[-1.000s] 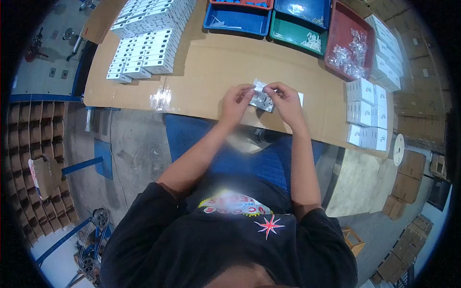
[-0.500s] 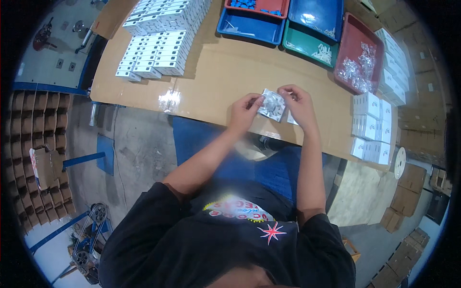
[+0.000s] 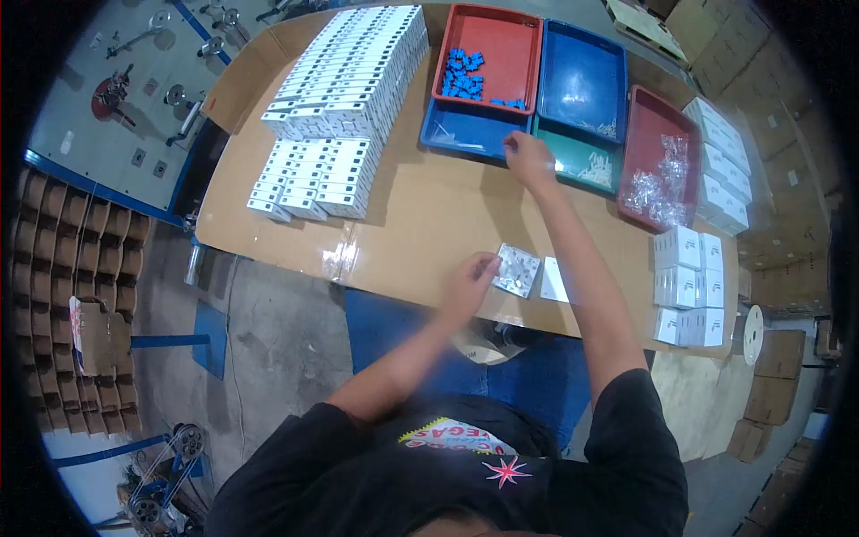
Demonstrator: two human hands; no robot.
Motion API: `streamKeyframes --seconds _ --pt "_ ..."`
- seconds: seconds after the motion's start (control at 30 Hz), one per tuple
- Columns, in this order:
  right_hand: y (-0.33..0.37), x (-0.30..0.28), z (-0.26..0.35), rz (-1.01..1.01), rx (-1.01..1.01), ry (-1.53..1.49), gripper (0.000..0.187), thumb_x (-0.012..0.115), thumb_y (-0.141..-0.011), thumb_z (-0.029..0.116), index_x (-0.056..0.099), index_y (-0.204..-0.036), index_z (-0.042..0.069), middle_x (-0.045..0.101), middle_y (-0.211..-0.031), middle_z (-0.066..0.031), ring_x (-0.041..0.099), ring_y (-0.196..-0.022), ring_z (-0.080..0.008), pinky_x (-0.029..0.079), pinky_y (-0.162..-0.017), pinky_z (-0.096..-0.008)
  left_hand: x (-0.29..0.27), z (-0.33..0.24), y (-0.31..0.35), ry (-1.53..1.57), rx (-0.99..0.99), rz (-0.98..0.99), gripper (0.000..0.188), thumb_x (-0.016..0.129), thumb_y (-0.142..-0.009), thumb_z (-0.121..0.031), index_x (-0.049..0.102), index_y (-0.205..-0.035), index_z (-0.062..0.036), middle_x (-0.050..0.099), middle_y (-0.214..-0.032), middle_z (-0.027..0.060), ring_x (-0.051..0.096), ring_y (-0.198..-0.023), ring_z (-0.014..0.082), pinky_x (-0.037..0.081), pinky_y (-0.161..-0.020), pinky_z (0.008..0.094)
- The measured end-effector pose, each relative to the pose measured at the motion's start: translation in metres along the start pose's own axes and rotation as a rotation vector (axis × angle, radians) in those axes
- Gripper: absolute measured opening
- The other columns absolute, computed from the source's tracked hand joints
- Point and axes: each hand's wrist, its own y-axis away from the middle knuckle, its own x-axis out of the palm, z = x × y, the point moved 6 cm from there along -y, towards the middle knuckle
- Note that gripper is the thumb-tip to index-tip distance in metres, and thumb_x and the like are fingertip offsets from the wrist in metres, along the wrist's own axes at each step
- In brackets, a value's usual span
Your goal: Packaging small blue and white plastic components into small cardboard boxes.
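Observation:
My left hand (image 3: 472,281) is closed in a pinch at the left edge of a square white-and-silver packet (image 3: 516,271), which looks like clear plastic over a pale plate. Just right of the packet, a flat white piece (image 3: 554,281) lies on the table, partly behind my right forearm. My right hand (image 3: 530,161) is stretched far forward, over the right end of a shallow blue tray (image 3: 452,141) that holds a few thin clear pieces. Its fingertips are drawn together; anything between them is too small to make out. Beside that hand sits a green tray (image 3: 573,179) with small white parts.
A red tray (image 3: 483,40) of blue parts and a larger blue tray (image 3: 582,76) stand behind. Clear little bags fill a dark red tray (image 3: 640,148). White boxes (image 3: 344,98) are stacked at left, and more boxes (image 3: 689,286) at right, on the cardboard-covered table (image 3: 420,215).
My right hand has let go of the packet and moved forward to the trays. My left hand stays at the packet, now lying on the table. The view has shifted, showing more of the trays.

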Motion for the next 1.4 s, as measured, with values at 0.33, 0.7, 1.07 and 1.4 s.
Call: streamKeyframes --seconds 0.33,0.7,1.07,1.4 --pt "-0.044 0.035 -0.002 0.122 -0.010 0.474 0.017 0.061 -0.090 0.011 0.075 -0.099 0.009 0.075 -0.103 -0.0181 0.074 -0.096 -0.0365 0.060 -0.080 -0.0477 0.000 0.000 -0.003 0.029 0.013 -0.017 0.022 0.064 -0.103 -0.019 0.069 -0.110 0.0017 0.069 -0.088 0.0028 0.064 -0.081 0.0082 0.051 -0.075 0.0249" --pt "-0.045 0.039 -0.006 0.001 0.055 0.369 0.018 0.060 -0.088 0.008 0.069 -0.103 0.006 0.076 -0.100 -0.0182 0.074 -0.094 -0.0379 0.059 -0.078 -0.0480 0.001 0.001 -0.005 0.064 0.042 -0.038 0.017 0.066 -0.102 -0.015 0.070 -0.106 0.0019 0.069 -0.087 0.0010 0.063 -0.080 0.0062 0.051 -0.073 0.0229" --pt "0.026 -0.009 -0.035 -0.171 0.167 -0.280 0.024 0.069 -0.083 0.019 0.068 -0.105 0.010 0.074 -0.099 -0.0119 0.071 -0.092 -0.0346 0.055 -0.077 -0.0430 0.000 -0.002 -0.004 0.088 0.027 -0.047 0.020 0.065 -0.103 -0.016 0.069 -0.111 0.0010 0.069 -0.090 0.0021 0.063 -0.081 0.0066 0.050 -0.072 0.0217" --pt "0.217 -0.044 -0.046 -0.159 0.396 -0.960 0.016 0.072 -0.091 0.003 0.066 -0.106 0.001 0.068 -0.090 -0.0019 0.057 -0.071 -0.0025 0.044 -0.059 -0.0182 0.001 0.000 0.000 0.001 -0.085 -0.049 0.023 0.066 -0.103 -0.020 0.070 -0.111 0.0009 0.069 -0.090 0.0013 0.062 -0.082 0.0066 0.048 -0.071 0.0212"
